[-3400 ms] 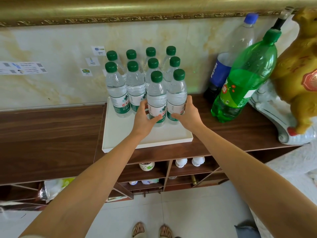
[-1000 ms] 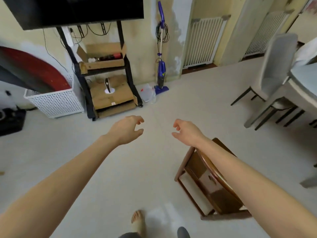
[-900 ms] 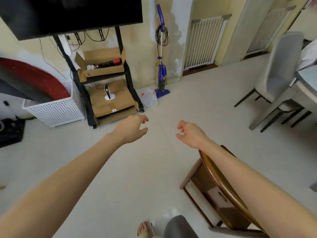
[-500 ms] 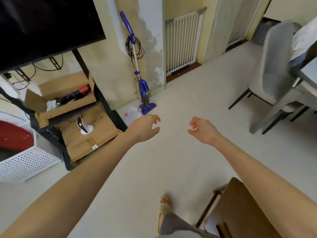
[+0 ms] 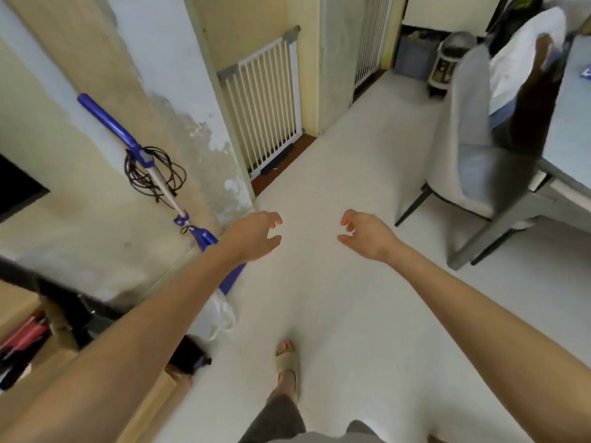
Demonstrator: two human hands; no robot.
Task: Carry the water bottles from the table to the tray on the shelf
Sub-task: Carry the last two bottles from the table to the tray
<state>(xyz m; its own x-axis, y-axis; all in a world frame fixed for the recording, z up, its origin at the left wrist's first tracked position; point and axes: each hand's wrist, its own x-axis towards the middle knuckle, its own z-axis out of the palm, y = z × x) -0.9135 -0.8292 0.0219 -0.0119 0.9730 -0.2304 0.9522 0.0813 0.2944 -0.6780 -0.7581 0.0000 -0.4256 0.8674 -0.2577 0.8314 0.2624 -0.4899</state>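
Note:
No water bottle, tray or shelf is in view. My left hand (image 5: 254,235) and my right hand (image 5: 367,233) are stretched out in front of me over the pale floor, fingers loosely curled, both holding nothing. A corner of the grey table (image 5: 572,123) shows at the right edge, with no bottle visible on the part I see. My sandalled foot (image 5: 286,362) is stepping forward on the floor below the hands.
A grey chair (image 5: 463,148) stands by the table at the right. A blue stick vacuum (image 5: 160,187) leans on the wall at the left. A white gate (image 5: 265,100) closes a doorway ahead. A dark stand with cardboard boxes (image 5: 48,340) is at the lower left.
I have turned away from the shelf and the tray of bottles and walked across the room. The view has swung right toward the table and chair. Both hands stay empty and outstretched.

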